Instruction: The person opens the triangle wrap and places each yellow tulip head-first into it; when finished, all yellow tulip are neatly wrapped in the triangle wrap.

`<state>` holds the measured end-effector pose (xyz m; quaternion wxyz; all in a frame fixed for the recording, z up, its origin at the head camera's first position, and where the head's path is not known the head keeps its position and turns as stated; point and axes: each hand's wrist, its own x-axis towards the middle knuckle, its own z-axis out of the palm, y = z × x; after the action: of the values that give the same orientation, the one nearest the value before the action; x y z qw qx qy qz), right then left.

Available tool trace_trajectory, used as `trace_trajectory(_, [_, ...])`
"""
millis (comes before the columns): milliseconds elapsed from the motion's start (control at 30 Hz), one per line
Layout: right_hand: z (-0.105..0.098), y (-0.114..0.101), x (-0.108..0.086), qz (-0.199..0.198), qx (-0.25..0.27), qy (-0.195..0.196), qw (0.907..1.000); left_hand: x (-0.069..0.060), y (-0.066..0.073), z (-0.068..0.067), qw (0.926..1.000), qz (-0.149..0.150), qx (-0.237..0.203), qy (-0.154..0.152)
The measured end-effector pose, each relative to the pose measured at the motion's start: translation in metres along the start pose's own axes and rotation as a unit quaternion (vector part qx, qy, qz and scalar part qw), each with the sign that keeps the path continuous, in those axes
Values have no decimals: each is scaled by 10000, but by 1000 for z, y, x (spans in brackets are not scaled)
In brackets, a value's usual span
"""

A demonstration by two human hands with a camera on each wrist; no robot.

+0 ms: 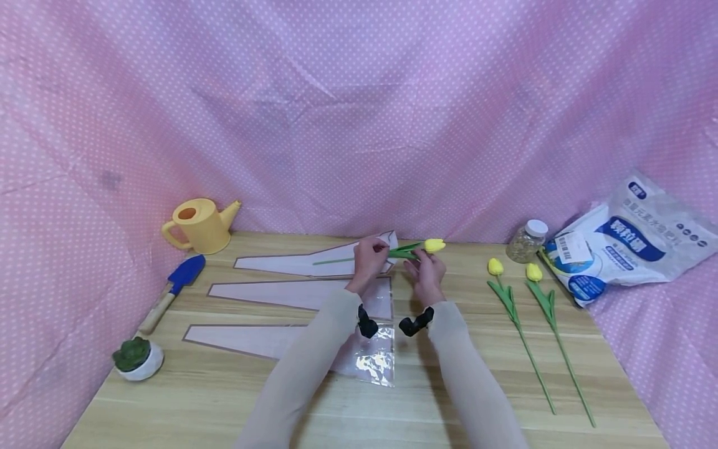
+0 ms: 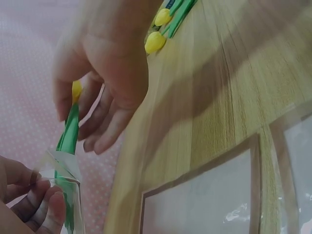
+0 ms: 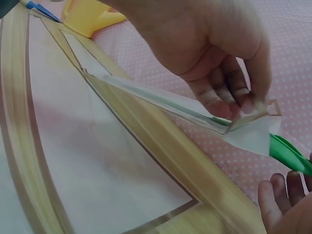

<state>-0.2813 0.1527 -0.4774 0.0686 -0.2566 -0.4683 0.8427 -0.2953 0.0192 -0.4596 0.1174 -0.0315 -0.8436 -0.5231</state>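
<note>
My left hand (image 1: 369, 259) pinches the open end of a clear, brown-edged flower sleeve (image 1: 280, 264), lifting that end off the table. A yellow artificial tulip (image 1: 434, 246) lies with its stem inside the sleeve. Its green leaves (image 3: 290, 155) stick partly out of the mouth, and the bloom is outside. My right hand (image 1: 427, 273) holds the tulip just below the bloom; in the left wrist view its fingers (image 2: 105, 129) partly hide the flower. Two more flat sleeves lie nearer me, a middle one (image 1: 269, 290) and a front one (image 1: 241, 337), partly under my left forearm.
Two yellow tulips (image 1: 534, 272) lie to the right, near a lidded jar (image 1: 526, 242) and a white-and-blue bag (image 1: 622, 240). At left are a yellow watering can (image 1: 204, 227), a blue trowel (image 1: 186, 272) and a potted succulent (image 1: 143, 363). Pink dotted cloth (image 1: 359, 125) hangs behind.
</note>
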Motion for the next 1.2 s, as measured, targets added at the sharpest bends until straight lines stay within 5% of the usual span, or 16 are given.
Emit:
trace_trajectory(533, [9, 9, -5, 130, -341, -176, 9992, 0, 4, 5, 9999, 90, 46, -59])
trace_trajectory(767, [12, 14, -7, 51, -317, -360, 9988, -2, 7, 6, 9993, -37, -36, -374])
trace_trajectory(1000, [13, 15, -7, -119, -342, -205, 9991, 0, 0, 2, 9972, 285, -84, -681])
trace_trajectory(1200, [10, 15, -6, -123, -205, -78, 9997, 5, -14, -15, 9948, 573, -279, -800])
